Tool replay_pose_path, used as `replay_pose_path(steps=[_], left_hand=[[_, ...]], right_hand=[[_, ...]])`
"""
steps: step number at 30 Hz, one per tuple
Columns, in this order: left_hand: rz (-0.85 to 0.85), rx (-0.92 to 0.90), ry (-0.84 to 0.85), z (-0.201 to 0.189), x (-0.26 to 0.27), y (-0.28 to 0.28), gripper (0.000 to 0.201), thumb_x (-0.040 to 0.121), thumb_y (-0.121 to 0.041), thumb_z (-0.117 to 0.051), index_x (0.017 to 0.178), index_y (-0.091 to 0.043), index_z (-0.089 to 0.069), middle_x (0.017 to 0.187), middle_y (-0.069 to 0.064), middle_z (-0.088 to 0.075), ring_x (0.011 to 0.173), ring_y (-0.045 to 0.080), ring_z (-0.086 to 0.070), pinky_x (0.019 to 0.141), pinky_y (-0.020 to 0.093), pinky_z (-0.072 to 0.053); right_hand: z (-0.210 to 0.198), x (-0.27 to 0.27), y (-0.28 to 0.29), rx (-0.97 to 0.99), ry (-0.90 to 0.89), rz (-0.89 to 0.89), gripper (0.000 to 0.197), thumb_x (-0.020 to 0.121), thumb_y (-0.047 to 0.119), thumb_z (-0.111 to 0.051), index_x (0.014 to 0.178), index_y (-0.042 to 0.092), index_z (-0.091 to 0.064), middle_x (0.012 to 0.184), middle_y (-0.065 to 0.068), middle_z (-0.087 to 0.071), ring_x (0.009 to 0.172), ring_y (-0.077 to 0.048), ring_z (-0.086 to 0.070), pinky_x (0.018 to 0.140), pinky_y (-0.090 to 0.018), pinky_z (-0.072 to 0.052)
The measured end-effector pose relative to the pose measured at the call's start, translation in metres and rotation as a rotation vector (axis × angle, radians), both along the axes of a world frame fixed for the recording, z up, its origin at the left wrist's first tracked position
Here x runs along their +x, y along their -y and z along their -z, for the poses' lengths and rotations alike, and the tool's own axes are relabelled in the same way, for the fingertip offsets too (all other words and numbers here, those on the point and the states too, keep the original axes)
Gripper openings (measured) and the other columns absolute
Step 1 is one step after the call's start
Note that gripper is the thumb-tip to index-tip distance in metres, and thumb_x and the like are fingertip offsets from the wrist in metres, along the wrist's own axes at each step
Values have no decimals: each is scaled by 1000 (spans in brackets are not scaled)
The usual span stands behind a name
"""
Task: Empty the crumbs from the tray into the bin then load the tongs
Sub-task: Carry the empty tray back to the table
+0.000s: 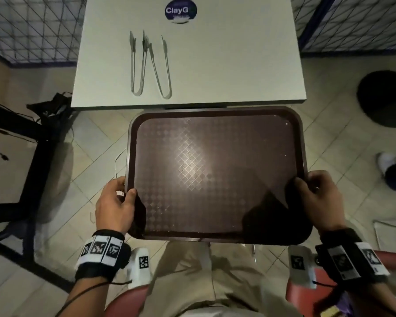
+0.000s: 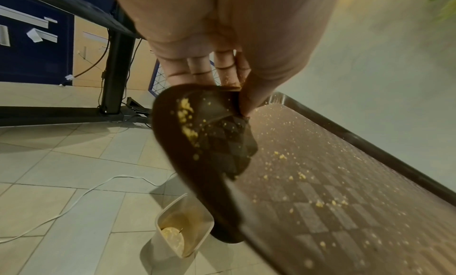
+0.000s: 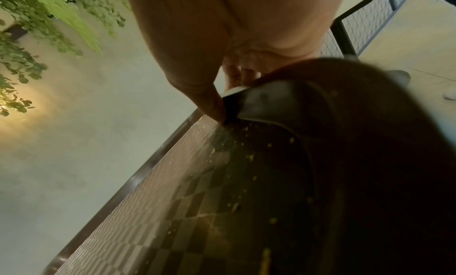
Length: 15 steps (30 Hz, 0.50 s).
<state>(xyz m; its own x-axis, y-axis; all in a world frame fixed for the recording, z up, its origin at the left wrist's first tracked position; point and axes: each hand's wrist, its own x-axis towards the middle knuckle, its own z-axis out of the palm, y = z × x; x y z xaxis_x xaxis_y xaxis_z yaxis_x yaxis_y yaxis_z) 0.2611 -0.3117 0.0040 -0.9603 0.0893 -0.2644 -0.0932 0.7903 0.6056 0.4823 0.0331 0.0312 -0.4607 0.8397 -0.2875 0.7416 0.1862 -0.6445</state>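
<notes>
The brown tray [image 1: 217, 170] is hovering over the floor, off the worktop [image 1: 215, 65], both tongs [image 1: 150, 65] waiting there. Left hand [image 1: 114, 202] and right hand [image 1: 318, 197] are each closing their grip on its rim. Tipping steeply toward the bin [image 2: 181, 232] should be clearing clinging crumbs [image 2: 187, 121].

Round sticker [image 1: 180, 10] on the table [image 1: 238, 65] reads "ClayG" (rest unreadable)
</notes>
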Motion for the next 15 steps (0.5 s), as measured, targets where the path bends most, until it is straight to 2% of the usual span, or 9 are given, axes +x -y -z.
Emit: replay_pose_path(steps=[3, 6, 11, 15], left_hand=[[12, 18, -14, -8, -4, -10, 25, 91, -21, -63, 115, -27, -60, 109, 0, -65, 88, 23, -62, 84, 46, -53], [13, 22, -8, -12, -15, -16, 27, 91, -21, -63, 118, -24, -59, 112, 0, -64, 90, 23, -62, 84, 44, -52], [17, 35, 5, -16, -38, -24, 31, 91, -22, -64, 121, -25, -58, 113, 2, -64, 91, 23, -61, 85, 43, -52], [30, 67, 6, -16, -64, -37, 31, 91, -22, -65, 121, -24, -59, 112, 4, -65, 89, 24, -62, 84, 44, -53]], right_hand=[[-8, -4, -9, 18, -25, 19, 18, 90, 26, -62, 94, 13, -51, 77, 2, -57, 77, -24, -57, 73, -43, -50], [-13, -15, -11, 52, -30, 28, 16, 89, 26, -62, 90, 15, -50, 76, 3, -56, 75, -23, -56, 70, -40, -48], [-18, -37, -15, 64, -24, 53, 15, 89, 22, -63, 88, 13, -52, 68, 5, -51, 64, -12, -48, 57, -30, -36], [-16, -59, -29, 66, -33, 56, 16, 88, 23, -64, 89, 13, -53, 66, 2, -50, 61, -14, -48, 54, -27, -35]])
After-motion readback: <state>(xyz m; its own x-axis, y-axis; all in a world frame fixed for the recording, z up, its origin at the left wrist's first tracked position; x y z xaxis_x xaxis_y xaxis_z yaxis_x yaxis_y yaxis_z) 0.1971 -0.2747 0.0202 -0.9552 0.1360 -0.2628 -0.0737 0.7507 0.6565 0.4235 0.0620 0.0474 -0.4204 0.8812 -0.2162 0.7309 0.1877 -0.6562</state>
